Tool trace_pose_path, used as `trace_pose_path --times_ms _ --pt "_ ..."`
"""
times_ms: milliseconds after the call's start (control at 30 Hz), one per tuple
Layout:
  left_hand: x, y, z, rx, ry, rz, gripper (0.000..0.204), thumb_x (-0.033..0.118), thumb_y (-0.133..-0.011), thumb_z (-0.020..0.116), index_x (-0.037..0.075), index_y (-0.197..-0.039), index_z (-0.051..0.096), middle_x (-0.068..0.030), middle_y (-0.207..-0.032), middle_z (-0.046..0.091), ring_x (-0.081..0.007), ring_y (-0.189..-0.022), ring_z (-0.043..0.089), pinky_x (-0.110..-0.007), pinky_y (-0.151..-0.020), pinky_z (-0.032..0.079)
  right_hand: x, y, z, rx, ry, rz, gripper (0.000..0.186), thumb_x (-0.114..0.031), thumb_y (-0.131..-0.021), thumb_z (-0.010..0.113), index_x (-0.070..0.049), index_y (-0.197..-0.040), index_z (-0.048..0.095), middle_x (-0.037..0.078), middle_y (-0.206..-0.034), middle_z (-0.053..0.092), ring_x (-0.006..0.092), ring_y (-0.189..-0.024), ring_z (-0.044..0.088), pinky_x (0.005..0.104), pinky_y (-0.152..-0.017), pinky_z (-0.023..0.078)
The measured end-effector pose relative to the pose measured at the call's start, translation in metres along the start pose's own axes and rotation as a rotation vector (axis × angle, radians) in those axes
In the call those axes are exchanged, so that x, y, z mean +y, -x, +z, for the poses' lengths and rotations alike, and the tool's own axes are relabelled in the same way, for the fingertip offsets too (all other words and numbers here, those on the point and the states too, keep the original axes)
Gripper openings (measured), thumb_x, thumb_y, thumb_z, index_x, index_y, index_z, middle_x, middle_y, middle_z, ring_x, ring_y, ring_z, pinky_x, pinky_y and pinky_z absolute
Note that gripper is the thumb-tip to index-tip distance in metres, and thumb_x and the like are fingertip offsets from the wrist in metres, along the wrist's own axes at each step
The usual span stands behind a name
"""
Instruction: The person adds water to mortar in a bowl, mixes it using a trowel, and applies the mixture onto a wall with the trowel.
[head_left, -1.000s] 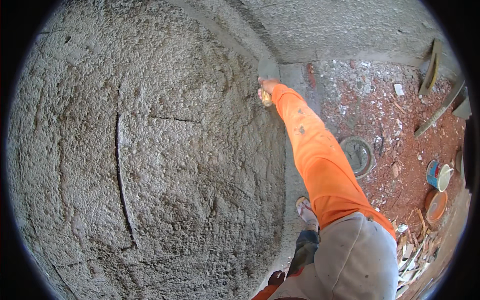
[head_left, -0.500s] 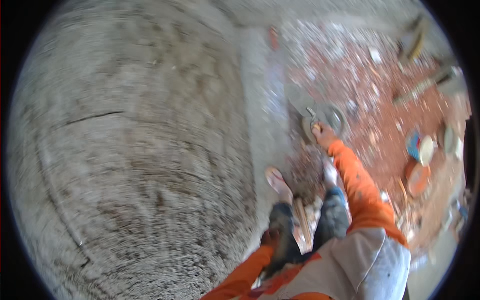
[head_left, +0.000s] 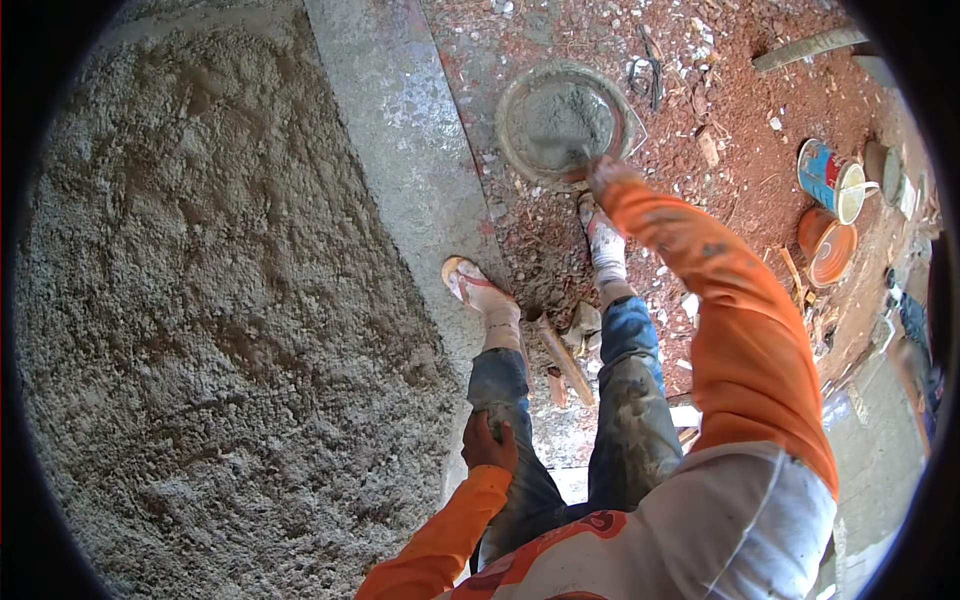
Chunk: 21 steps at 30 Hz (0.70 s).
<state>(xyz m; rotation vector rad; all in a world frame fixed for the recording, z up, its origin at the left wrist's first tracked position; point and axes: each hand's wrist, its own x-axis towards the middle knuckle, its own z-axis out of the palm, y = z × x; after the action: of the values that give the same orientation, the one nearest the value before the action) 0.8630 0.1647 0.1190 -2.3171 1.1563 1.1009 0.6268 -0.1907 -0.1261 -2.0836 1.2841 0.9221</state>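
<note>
A round pan (head_left: 507, 128) of wet grey mortar (head_left: 566, 108) stands on the ground ahead of me. My right hand (head_left: 608, 174) reaches over its near rim, closed round the handle of a trowel (head_left: 562, 146). The trowel's blade is in the mortar, partly hidden. My left hand (head_left: 488, 443) lies on my left leg near the knee, its fingers apart and holding nothing.
Rough grey mortar surface (head_left: 220, 300) spreads on the left, bordered by a smooth concrete strip (head_left: 395, 130). Reddish rubble ground lies right. A blue and white bucket (head_left: 832, 180), an orange bucket (head_left: 828, 247), a wooden stick (head_left: 565, 362) and a coil of dark wire (head_left: 648, 80) lie about.
My right hand has moved with the trowel from beside the pan to inside it, the blade now in the mortar. The view has turned and sharpened. My left hand stays by the left leg.
</note>
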Motion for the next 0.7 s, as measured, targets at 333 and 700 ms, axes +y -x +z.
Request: trace_pose_path --times_ms 333,700 --pt "0.01 0.0 -0.002 -0.085 -0.04 -0.099 0.053 0.036 -0.081 0.052 0.007 -0.124 0.041 -0.0209 -0.128 0.04 -0.0378 -0.118 0.038 -0.053 -0.094 0.031 -0.015 -0.086 0.122 0.201 -0.11 -0.432 0.03 -0.028 -0.089 0.046 -0.008 -0.108 0.057 0.015 -0.102 0.061 0.0243 -0.081 0.062 0.0394 -0.071 0.05" --pt "0.02 0.003 0.007 -0.071 -0.066 -0.048 0.056 0.04 -0.078 0.053 0.008 -0.123 0.043 -0.0195 -0.128 0.04 -0.0369 -0.118 0.038 -0.052 -0.095 0.031 -0.001 -0.006 0.07 -0.345 -2.087 -0.032 0.029 -0.024 -0.08 0.063 -0.01 -0.101 0.048 0.002 -0.064 0.048 0.0143 -0.044 0.047 0.0295 -0.038 0.041"
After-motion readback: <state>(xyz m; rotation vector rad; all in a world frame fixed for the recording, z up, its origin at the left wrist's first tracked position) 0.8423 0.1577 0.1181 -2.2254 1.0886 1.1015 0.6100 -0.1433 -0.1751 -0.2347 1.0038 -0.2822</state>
